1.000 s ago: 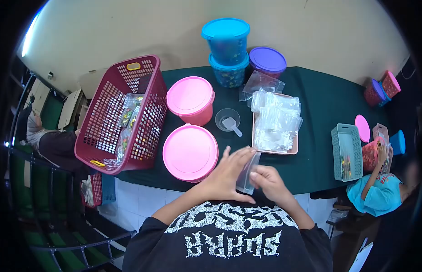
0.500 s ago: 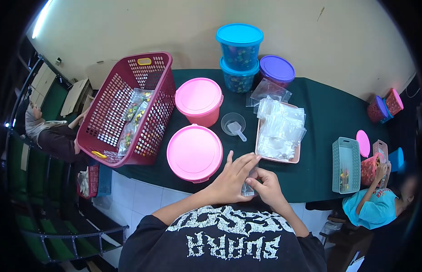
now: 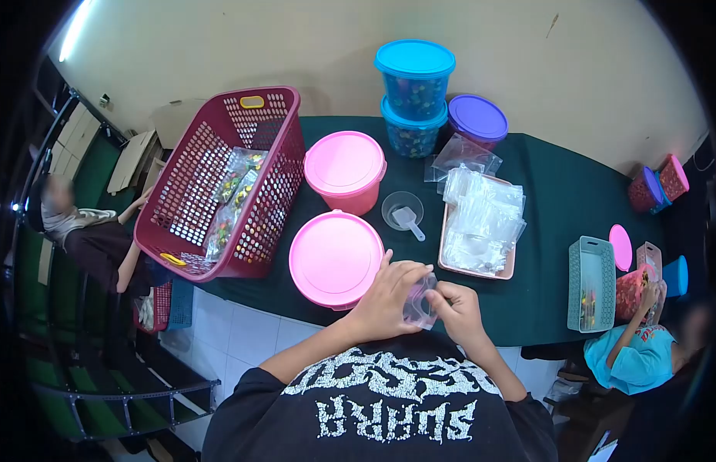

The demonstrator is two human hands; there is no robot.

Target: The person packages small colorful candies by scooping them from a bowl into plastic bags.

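Close to my chest, a small clear plastic bag [image 3: 419, 306] is held between my two hands at the table's front edge. My left hand [image 3: 383, 302] curls round the bag's left side, fingers bent over the top. On the other side my right hand [image 3: 458, 312] pinches it, with the thumb across the bag. No contents can be made out in the bag. A pink-lidded tub [image 3: 336, 259] is just left of my left hand. Beyond my right hand, a pink tray [image 3: 476, 271] holds a pile of clear plastic bags [image 3: 483, 219].
A maroon basket [image 3: 285, 185] with filled packets [image 3: 233, 200] stands left. Behind are another pink tub [image 3: 345, 165], a bowl with a scoop [image 3: 408, 219], stacked blue-lidded tubs [image 3: 414, 92] and a purple-lidded tub [image 3: 479, 119]. One person [image 3: 631, 358] works at right, another [image 3: 88, 239] at left.
The bag between my hands now shows more, spread wider and raised slightly. My right hand has turned, its thumb pressing on the bag. The whole view has shifted a little.
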